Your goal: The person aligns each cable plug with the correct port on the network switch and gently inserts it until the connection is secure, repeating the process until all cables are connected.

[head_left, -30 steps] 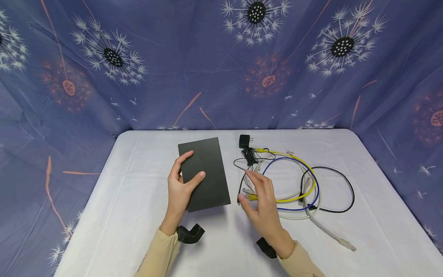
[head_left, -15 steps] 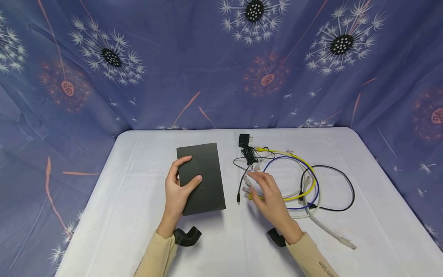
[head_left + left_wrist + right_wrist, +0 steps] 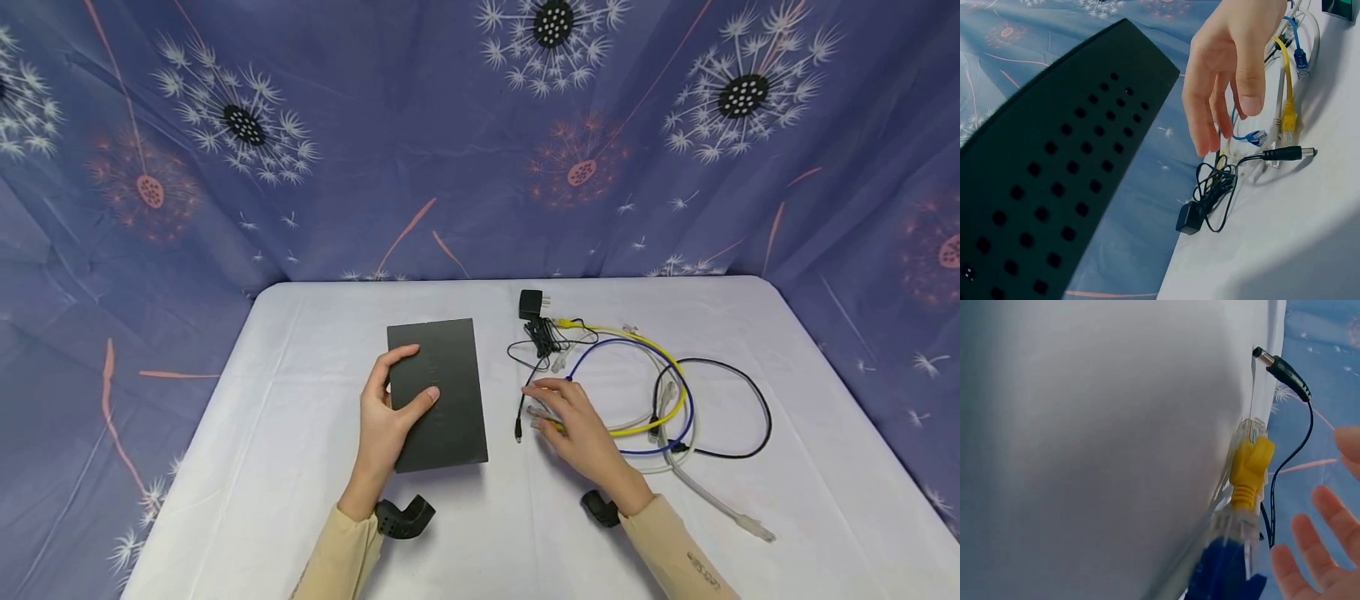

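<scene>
My left hand (image 3: 384, 427) grips a flat black box (image 3: 450, 425) by its left edge, thumb on top, above the table. In the left wrist view, rows of vent holes (image 3: 1058, 189) show along one side of it; it looks like a router or switch. My right hand (image 3: 585, 442) hovers over the cable ends, fingers loosely bent, with nothing seen between them. Beneath and beside it lie a yellow network cable (image 3: 647, 427), a blue network cable (image 3: 637, 452) and the black barrel plug (image 3: 518, 428) of a power cord. Some connectors are partly hidden under the fingers.
A black power adapter (image 3: 530, 304) with a bundled cord sits toward the table's back. Right of my right hand lie a black cable (image 3: 765, 408) and a grey network cable (image 3: 712, 500). The white table (image 3: 247, 467) meets a blue patterned cloth (image 3: 360, 150) behind.
The black box has tilted and come slightly nearer to me in my left hand. My right hand has shifted a little right and lower over the cable ends.
</scene>
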`<state>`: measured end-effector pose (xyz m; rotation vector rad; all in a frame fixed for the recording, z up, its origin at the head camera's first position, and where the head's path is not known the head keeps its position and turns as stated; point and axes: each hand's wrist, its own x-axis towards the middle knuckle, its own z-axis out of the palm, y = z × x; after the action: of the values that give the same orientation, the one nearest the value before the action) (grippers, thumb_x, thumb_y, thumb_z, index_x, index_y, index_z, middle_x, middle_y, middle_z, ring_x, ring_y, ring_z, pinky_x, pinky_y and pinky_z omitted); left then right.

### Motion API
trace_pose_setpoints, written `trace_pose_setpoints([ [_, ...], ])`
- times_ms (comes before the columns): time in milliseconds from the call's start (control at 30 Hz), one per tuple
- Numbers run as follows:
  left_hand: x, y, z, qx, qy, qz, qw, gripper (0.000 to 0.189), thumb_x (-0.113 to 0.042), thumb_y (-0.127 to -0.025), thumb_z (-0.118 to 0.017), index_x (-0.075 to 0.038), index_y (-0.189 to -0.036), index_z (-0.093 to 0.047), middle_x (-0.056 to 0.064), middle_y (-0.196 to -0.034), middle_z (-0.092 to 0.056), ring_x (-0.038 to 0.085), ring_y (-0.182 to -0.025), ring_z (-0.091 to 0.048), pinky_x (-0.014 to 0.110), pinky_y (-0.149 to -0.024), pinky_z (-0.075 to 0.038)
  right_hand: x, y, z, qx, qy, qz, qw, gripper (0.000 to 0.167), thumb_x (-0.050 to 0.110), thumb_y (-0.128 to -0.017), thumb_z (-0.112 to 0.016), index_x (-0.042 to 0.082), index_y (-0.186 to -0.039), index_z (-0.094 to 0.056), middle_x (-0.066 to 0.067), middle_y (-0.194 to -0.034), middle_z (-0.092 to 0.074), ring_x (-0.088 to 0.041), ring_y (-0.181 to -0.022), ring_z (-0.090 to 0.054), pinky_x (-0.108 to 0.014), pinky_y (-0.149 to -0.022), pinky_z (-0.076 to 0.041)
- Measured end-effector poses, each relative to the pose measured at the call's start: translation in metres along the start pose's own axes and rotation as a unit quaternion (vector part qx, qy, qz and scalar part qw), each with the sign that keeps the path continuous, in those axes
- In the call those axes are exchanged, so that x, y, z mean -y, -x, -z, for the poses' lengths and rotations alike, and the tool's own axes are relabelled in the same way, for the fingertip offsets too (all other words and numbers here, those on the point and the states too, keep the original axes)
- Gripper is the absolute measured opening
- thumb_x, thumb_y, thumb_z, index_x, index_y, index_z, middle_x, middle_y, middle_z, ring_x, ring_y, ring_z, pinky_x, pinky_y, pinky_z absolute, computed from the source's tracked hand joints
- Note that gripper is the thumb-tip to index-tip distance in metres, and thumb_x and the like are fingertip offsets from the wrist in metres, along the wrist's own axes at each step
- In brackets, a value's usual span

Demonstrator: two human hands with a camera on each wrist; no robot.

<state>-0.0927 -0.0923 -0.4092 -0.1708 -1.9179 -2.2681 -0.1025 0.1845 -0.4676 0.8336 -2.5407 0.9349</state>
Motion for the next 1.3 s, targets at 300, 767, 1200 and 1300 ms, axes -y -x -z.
trace_pose_setpoints([
  [300, 0.007, 0.002, 0.001, 0.007, -0.01, 0.011, 0.9999, 0.054, 0.003, -0.08, -0.072, -0.012, -0.129, -0.055, 0.01, -0.122, -0.05, 0.027, -0.083, -0.063, 0.036, -0.065, -0.054, -0.007, -0.007, -0.005, 0.059, 0.025, 0.027, 0.9976, 0.05, -0.002, -0.08, -0.07, 0.014, -0.126, -0.062, -0.013, -0.138, -0.048, -0.04, -0.131, -0.035, -0.06, -0.098, -0.03],
  [767, 0.013, 0.006, 0.002, 0.015, -0.01, 0.031, 0.9993, 0.054, 0.002, -0.081, -0.071, -0.012, -0.131, -0.054, 0.009, -0.126, -0.049, 0.028, -0.101, -0.054, 0.033, -0.071, -0.052, -0.009, -0.012, -0.009, 0.102, 0.022, 0.01, 0.9945, 0.019, 0.005, -0.081, -0.073, 0.011, -0.098, -0.069, -0.01, -0.13, -0.058, -0.035, -0.132, -0.038, -0.058, -0.101, -0.029],
  [1200, 0.016, 0.009, 0.004, 0.017, -0.013, 0.034, 0.9992, 0.054, 0.003, -0.08, -0.071, -0.01, -0.13, -0.054, 0.008, -0.127, -0.049, 0.026, -0.107, -0.049, 0.032, -0.076, -0.048, -0.003, -0.015, -0.004, 0.039, -0.024, 0.02, 0.9988, 0.017, 0.005, -0.082, -0.073, 0.013, -0.09, -0.061, -0.007, -0.117, -0.064, -0.029, -0.122, -0.05, -0.045, -0.104, -0.029],
  [1300, 0.016, 0.01, 0.004, 0.017, -0.014, 0.035, 0.9991, 0.054, 0.003, -0.08, -0.071, -0.01, -0.13, -0.054, 0.008, -0.127, -0.049, 0.026, -0.108, -0.049, 0.031, -0.077, -0.048, 0.0, -0.017, -0.001, 0.016, -0.037, 0.02, 0.999, 0.018, 0.003, -0.081, -0.074, 0.013, -0.091, -0.062, -0.006, -0.115, -0.065, -0.028, -0.12, -0.051, -0.044, -0.104, -0.03],
])
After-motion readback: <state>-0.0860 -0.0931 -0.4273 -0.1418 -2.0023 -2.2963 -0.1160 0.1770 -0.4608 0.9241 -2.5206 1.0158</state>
